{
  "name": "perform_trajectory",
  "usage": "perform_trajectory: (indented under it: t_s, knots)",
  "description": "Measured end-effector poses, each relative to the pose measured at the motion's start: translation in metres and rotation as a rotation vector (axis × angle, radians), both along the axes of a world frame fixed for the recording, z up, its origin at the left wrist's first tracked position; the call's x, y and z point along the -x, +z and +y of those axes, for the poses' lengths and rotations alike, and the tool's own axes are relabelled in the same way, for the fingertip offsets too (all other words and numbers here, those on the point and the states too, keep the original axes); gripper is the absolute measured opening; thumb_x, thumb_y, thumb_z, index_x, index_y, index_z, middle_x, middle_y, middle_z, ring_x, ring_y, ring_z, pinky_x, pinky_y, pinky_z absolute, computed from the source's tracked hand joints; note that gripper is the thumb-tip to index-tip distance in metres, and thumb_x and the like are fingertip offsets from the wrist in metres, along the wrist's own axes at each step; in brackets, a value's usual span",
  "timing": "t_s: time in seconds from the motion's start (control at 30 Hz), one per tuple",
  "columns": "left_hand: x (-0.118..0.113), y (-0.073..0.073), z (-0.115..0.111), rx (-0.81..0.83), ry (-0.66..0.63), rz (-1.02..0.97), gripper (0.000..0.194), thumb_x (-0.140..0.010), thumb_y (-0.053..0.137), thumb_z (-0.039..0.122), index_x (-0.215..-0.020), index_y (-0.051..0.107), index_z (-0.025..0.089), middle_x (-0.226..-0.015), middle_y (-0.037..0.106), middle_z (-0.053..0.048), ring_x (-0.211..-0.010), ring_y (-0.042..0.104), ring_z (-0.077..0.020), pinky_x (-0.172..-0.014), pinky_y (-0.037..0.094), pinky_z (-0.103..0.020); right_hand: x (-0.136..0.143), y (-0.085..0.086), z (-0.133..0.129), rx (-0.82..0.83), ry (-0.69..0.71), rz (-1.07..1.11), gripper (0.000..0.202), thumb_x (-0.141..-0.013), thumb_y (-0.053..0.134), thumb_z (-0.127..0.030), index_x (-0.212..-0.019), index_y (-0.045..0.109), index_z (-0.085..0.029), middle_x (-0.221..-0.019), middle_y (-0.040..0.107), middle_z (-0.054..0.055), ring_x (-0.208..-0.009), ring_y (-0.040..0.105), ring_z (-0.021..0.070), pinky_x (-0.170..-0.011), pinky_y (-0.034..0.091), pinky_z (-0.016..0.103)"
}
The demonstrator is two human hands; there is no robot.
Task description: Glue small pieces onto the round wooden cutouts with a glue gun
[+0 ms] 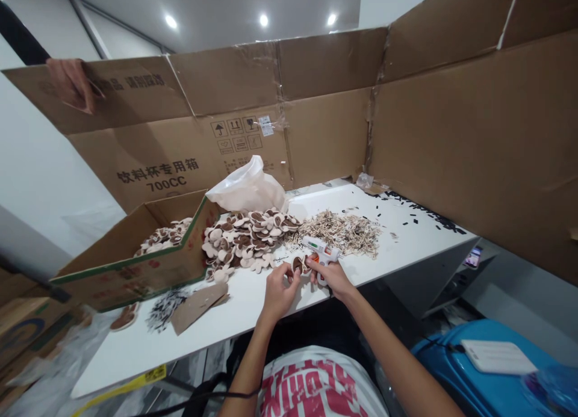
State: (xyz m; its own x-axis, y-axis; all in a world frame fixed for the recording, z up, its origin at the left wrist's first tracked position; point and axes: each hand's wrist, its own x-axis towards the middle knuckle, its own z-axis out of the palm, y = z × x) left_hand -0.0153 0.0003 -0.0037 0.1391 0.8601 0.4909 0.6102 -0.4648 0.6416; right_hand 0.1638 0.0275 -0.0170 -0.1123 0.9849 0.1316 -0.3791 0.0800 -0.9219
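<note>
My left hand [279, 289] is closed, pinching a small brown felt piece with a white edge [297, 263] between thumb and fingers. At the other side of this piece, my right hand [333, 277] is closed too, its fingertips on the piece's pale cord-like edge. A white glue gun [321, 248] with orange parts sits right behind my right fingers, which cover some of its handle; whether they also grip it is unclear. Just beyond my hands lie a heap of brown and white felt pieces [246, 239] and a pile of short cream strips [345, 230].
An open cardboard box [130, 278] with more felt pieces stands at left, beside a white bag [253, 188]. Cardboard scraps [198, 307] and dark thin bits [165, 308] lie in front. Tall cardboard walls [325, 134] enclose the back; another person's hand [72, 83] rests over them. A blue stool [487, 345] stands right.
</note>
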Motion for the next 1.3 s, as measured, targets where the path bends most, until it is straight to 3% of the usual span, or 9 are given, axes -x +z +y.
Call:
perform_trajectory:
  t_s: [0.5, 0.73, 0.97, 1.1, 1.3]
  knots:
    - [0.000, 0.005, 0.000, 0.065, 0.001, -0.021, 0.039, -0.105, 0.040, 0.045, -0.078, 0.055, 0.022, -0.071, 0.057, 0.000, -0.069, 0.053, -0.0178, -0.068, 0.039, -0.029, -0.001, -0.003, 0.000, -0.051, 0.054, -0.038, 0.051, -0.076, 0.089, -0.063, -0.090, 0.067, -0.019, -0.068, 0.068, 0.004, -0.046, 0.059, 0.0171, -0.047, 0.047, 0.024]
    - [0.000, 0.006, 0.001, 0.015, 0.026, -0.001, 0.039, -0.103, 0.044, 0.044, -0.073, 0.055, 0.022, -0.070, 0.058, -0.001, -0.068, 0.052, -0.0187, -0.069, 0.039, -0.029, -0.001, -0.008, 0.002, -0.050, 0.082, -0.029, 0.048, -0.078, 0.090, -0.060, -0.091, 0.068, -0.019, -0.062, 0.065, 0.001, -0.046, 0.059, 0.0163, -0.046, 0.047, 0.022]
    - [0.002, 0.010, -0.003, 0.051, -0.008, -0.108, 0.037, -0.104, 0.046, 0.042, -0.076, 0.059, 0.022, -0.073, 0.063, -0.001, -0.072, 0.058, -0.0183, -0.071, 0.042, -0.029, -0.001, -0.005, 0.001, -0.045, 0.040, -0.010, 0.051, -0.075, 0.092, -0.060, -0.090, 0.066, -0.019, -0.065, 0.065, 0.001, -0.048, 0.059, 0.0170, -0.046, 0.047, 0.023]
    - [-0.002, 0.014, -0.005, 0.025, 0.023, -0.185, 0.026, -0.101, 0.054, 0.041, -0.089, 0.067, 0.022, -0.080, 0.069, -0.001, -0.076, 0.063, -0.0177, -0.076, 0.046, -0.029, -0.001, -0.006, -0.001, -0.034, 0.045, -0.029, 0.052, -0.073, 0.093, -0.061, -0.090, 0.066, -0.019, -0.067, 0.066, 0.002, -0.048, 0.059, 0.0169, -0.046, 0.046, 0.024]
    - [0.004, 0.021, -0.009, -0.007, 0.121, -0.218, 0.026, -0.099, 0.058, 0.039, -0.087, 0.071, 0.021, -0.079, 0.072, -0.002, -0.075, 0.065, -0.0178, -0.076, 0.049, -0.030, 0.000, -0.014, 0.001, -0.051, -0.030, -0.014, 0.046, -0.080, 0.089, -0.058, -0.091, 0.067, -0.019, -0.079, 0.072, 0.007, -0.052, 0.059, 0.0172, -0.047, 0.045, 0.024]
